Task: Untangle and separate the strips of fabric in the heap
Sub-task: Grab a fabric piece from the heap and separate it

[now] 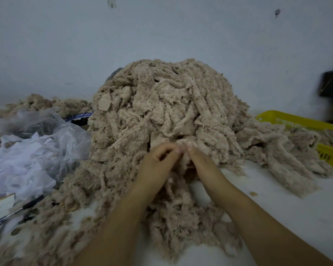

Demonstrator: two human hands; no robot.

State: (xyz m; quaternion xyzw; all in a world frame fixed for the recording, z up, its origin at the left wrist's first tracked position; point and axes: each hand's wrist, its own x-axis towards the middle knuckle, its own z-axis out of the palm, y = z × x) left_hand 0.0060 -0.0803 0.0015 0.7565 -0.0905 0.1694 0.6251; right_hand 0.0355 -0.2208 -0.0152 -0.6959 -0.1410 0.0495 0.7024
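A tall heap of fuzzy beige fabric strips (171, 104) fills the centre of the white table (296, 208), spilling toward six o'clock. Crumpled clear plastic sheeting (46, 150) lies at nine o'clock. A yellow plastic basket (296, 121), draped with more strips, sits at three o'clock. At the heap's foot the left hand (158, 162) and right hand (202, 164) meet fingertip to fingertip, both pinching the fabric.

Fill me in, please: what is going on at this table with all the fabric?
A person is working bare-handed at the near side of a large heap of fuzzy beige fabric strips. The left hand and right hand meet there, fingertips pinching one strip. Loose strips trail over the white table toward the person; more drape over a yellow basket on the right. Crumpled plastic lies on the left.
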